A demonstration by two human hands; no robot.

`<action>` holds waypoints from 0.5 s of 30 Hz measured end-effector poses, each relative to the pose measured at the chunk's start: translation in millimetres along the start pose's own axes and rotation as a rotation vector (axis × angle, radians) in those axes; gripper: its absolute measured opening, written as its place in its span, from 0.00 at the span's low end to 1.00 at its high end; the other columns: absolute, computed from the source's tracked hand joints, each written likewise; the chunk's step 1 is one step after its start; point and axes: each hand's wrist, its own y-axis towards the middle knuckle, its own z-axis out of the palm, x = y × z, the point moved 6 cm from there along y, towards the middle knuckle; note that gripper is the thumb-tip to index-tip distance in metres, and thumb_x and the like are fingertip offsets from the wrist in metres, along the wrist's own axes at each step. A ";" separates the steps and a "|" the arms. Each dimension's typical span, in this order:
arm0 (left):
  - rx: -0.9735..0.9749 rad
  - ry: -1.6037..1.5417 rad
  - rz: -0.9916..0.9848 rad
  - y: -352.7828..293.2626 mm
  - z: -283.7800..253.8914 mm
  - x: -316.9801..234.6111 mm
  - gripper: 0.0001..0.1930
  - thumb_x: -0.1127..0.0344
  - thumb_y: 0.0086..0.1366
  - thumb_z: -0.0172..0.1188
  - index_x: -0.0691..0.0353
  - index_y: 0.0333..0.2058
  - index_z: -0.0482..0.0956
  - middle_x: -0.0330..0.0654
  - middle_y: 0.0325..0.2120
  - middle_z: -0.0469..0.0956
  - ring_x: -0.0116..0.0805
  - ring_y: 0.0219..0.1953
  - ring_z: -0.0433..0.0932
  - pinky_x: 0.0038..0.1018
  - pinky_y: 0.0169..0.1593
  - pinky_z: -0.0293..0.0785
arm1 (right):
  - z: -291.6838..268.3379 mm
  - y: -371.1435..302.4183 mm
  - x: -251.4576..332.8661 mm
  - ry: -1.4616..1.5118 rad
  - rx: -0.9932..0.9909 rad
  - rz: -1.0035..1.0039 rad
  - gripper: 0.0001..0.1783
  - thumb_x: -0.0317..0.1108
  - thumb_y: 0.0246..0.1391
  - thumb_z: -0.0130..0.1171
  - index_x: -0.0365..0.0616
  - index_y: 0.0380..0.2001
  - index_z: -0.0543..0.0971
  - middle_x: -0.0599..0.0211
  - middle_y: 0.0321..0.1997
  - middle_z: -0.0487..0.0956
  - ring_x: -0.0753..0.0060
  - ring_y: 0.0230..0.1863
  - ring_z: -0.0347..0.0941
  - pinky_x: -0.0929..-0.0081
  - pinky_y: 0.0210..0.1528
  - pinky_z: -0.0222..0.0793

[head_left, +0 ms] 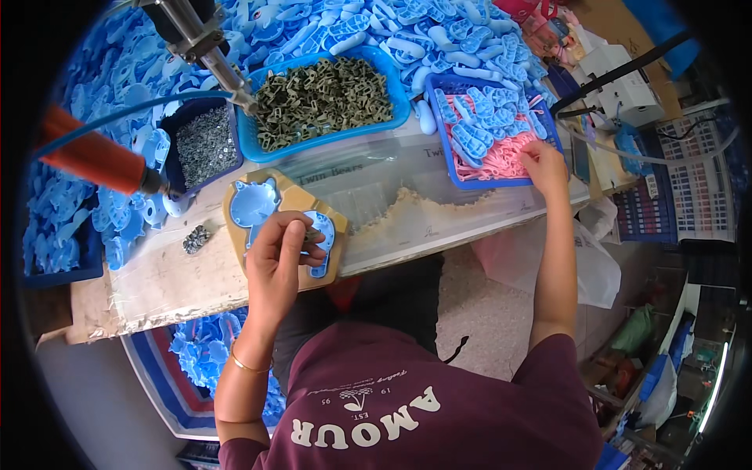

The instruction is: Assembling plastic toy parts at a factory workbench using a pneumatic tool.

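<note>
A tan, angular jig (238, 205) lies on the bench with light blue plastic shell parts (254, 204) set in it. Over its right part is my left hand (276, 254), its fingers curled round a small dark olive clip (312, 235) and partly hiding the shell below. My right hand (546, 166) reaches into a blue basket (484, 185) at the right, fingertips pinched among pink plastic pieces (501, 157). Light blue long-shaped parts (474, 139) lie on top of the pink ones. Whatever sits between the right fingertips is mostly hidden.
A blue tray (403, 98) of olive clips and a dark bin (206, 145) of small metal bits stand behind the jig. Blue parts (329, 27) heap up at the back. An orange power screwdriver (94, 149) and a metal tool (207, 55) hang from above. Screws (196, 239) lie left of the jig.
</note>
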 end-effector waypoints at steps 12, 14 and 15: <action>-0.032 0.021 -0.119 6.0 -20.3 1.7 0.14 0.63 0.78 0.51 0.69 0.50 0.77 0.44 0.39 0.83 0.30 0.40 0.84 0.24 0.44 0.82 | -41.8 9.5 48.3 0.430 0.168 -0.125 0.04 0.28 0.61 0.62 0.38 0.35 0.80 0.72 0.30 0.80 0.85 0.32 0.73 0.81 0.34 0.67; -0.033 0.018 -0.120 10.2 -19.2 4.5 0.14 0.63 0.77 0.53 0.69 0.49 0.77 0.44 0.39 0.83 0.30 0.40 0.85 0.24 0.43 0.82 | -49.9 -7.8 111.4 0.579 0.291 -0.164 0.04 0.27 0.62 0.61 0.39 0.37 0.81 0.75 0.30 0.79 0.87 0.32 0.71 0.83 0.34 0.65; -0.018 0.016 -0.119 11.1 -17.4 6.0 0.14 0.63 0.76 0.54 0.69 0.49 0.78 0.44 0.39 0.84 0.31 0.40 0.85 0.23 0.43 0.82 | -42.4 -23.2 146.2 0.722 0.407 -0.189 0.05 0.27 0.63 0.60 0.39 0.40 0.82 0.77 0.30 0.78 0.89 0.32 0.70 0.85 0.34 0.64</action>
